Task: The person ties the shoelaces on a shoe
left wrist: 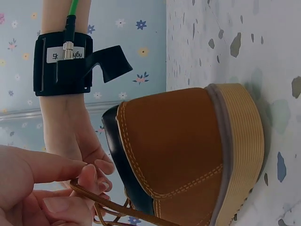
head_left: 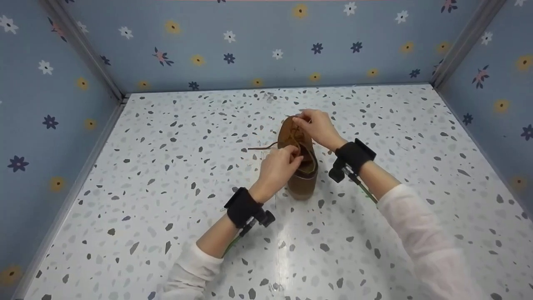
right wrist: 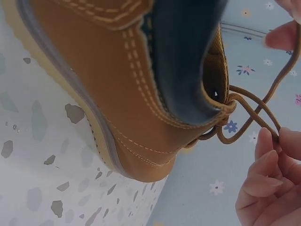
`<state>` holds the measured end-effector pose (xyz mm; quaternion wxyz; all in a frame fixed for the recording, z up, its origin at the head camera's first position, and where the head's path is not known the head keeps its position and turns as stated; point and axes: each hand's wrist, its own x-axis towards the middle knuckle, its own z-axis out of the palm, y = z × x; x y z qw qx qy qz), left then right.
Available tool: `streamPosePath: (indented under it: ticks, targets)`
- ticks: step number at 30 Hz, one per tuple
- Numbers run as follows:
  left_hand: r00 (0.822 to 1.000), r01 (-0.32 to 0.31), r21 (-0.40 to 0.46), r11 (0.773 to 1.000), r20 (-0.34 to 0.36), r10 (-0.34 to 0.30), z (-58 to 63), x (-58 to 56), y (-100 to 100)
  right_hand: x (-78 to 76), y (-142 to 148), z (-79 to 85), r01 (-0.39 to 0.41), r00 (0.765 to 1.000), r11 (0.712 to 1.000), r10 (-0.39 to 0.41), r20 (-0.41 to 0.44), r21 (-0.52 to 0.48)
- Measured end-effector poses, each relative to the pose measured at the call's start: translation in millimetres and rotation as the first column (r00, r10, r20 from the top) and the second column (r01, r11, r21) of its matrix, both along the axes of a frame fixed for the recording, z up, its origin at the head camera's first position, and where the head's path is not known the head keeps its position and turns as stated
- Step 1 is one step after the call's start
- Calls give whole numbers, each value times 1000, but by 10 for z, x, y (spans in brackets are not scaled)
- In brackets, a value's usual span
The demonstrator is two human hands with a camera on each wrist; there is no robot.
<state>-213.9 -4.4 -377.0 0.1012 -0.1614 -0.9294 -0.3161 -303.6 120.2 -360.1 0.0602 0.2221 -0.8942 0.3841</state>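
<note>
A brown lace-up shoe (head_left: 302, 186) with a dark collar stands upright on its pale sole, its toe pointing away from me. My left hand (head_left: 277, 167) is over the shoe's opening, pinching a brown shoelace (left wrist: 124, 207) between thumb and fingers. Farther forward, above the toe side, my right hand (head_left: 320, 127) pinches another part of the lace, seen in the right wrist view between the fingertips (right wrist: 265, 141). Between the hands the lace strands cross in a loose loop (right wrist: 235, 136) above the tongue. One loose lace end (head_left: 260, 148) sticks out to the left of the shoe.
The shoe stands on a white speckled surface (head_left: 166, 187). Blue flowered panels (head_left: 258, 41) enclose it at the back and both sides, with grey metal strips (head_left: 85, 50) at the corners. Black wrist straps (head_left: 243, 207) with cameras and green cables are on both arms.
</note>
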Motion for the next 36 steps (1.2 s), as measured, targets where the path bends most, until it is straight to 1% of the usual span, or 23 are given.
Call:
streamPosePath:
  ticks: [6,12,17,21,25,29,32,36]
  targets:
    - [999,41,14,999,-18,-40,29,53,121,12,20,8,-16,999,1000,15,29,11]
    - [997,76,27,997,-9,-75,57,131,233,21,48,33,-55,998,998,55,39,7]
    - [997,69,-14,998,-28,-69,63,170,325,11,55,29,-61,997,998,60,44,13]
    - [998,69,-38,997,-7,-70,55,199,388,6,57,25,-52,997,998,51,54,21]
    - [997,76,-45,996,10,-76,32,237,440,6,70,28,-56,997,998,54,53,41]
    - [996,88,-41,995,-16,-89,-2,265,485,3,76,45,-64,997,997,61,49,52]
    - [996,86,-50,995,-31,-87,-27,273,516,-2,72,60,-68,997,996,65,44,61]
    - [997,76,-72,995,-29,-78,-62,279,549,2,68,76,-76,996,995,73,49,70]
